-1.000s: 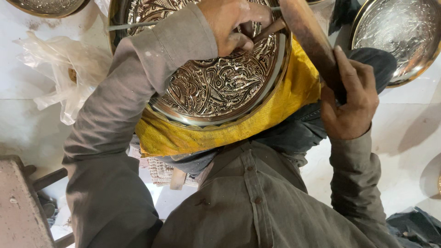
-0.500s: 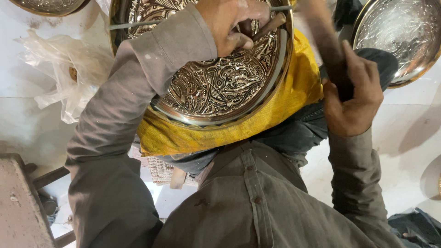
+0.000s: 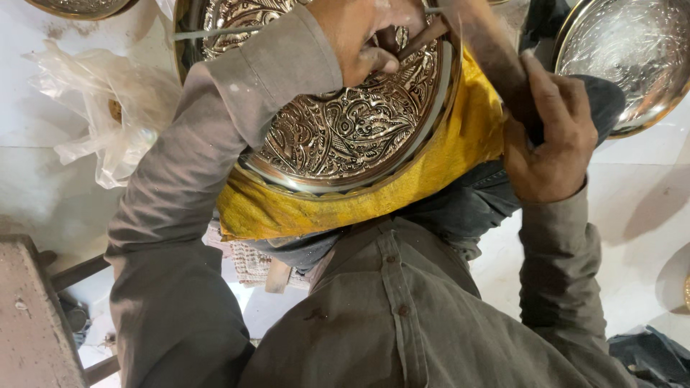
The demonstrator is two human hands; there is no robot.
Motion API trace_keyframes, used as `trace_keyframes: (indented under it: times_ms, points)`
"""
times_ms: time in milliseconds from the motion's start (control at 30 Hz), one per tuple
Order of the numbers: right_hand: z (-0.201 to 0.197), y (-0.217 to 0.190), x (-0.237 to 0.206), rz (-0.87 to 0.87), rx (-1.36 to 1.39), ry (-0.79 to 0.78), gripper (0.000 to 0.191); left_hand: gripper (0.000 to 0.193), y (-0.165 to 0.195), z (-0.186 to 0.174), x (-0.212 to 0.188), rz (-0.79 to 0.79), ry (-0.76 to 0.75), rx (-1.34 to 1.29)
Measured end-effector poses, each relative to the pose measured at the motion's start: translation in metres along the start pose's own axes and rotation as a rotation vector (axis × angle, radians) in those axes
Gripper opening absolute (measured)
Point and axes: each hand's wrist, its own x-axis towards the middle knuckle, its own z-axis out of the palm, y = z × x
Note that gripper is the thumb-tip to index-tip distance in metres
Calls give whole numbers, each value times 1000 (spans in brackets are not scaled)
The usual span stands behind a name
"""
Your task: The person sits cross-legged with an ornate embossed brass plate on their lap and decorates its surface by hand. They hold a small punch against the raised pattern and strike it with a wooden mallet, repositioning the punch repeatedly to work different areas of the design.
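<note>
An engraved round metal tray [image 3: 338,136] is propped on a yellow cloth [image 3: 445,172] across the lap. A thin chisel [image 3: 420,39] is pinched between the closed fingers of the left hand [image 3: 366,36] against the tray's upper part. A wooden mallet handle [image 3: 496,57], blurred, is gripped by the right hand [image 3: 550,136], fingers wrapped around it. A second tray [image 3: 632,57] lies beside.

— What is on your lap?
— A glossy embossed metal tray [image 3: 338,136], resting on matt yellow cloth [image 3: 460,158].
— And in your right hand [image 3: 550,136]?
— A blurred handle [image 3: 489,50], perhaps wood. Beside you lies crinkled clear plastic [image 3: 100,108].
</note>
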Motion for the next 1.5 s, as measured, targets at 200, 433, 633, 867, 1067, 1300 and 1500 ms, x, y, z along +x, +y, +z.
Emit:
trace_keyframes:
  times_ms: [200,433,633,867,1067,1300,1500]
  points:
    - [-3,-12,6,52,108,-9,62,27,-1,-1,-1,11,10,-58]
    - [-7,-12,9,-1,-51,-45,63,24,0,-1,-3,4,11,-64]
    - [-5,-4,4,72,222,25,60,26,-1,0,-3,20,30,-70]
    - [-6,2,10,-22,-98,-25,63,23,-3,4,-3,36,51,-83]
    - [-7,-4,21,-70,-180,-19,66,30,-4,2,-5,67,98,12]
    - [-11,-9,33,-160,-153,-68,67,26,-3,4,-12,-98,66,6]
    - [-18,1,37,-159,-312,-113,66,33,-6,6,-13,46,187,45]
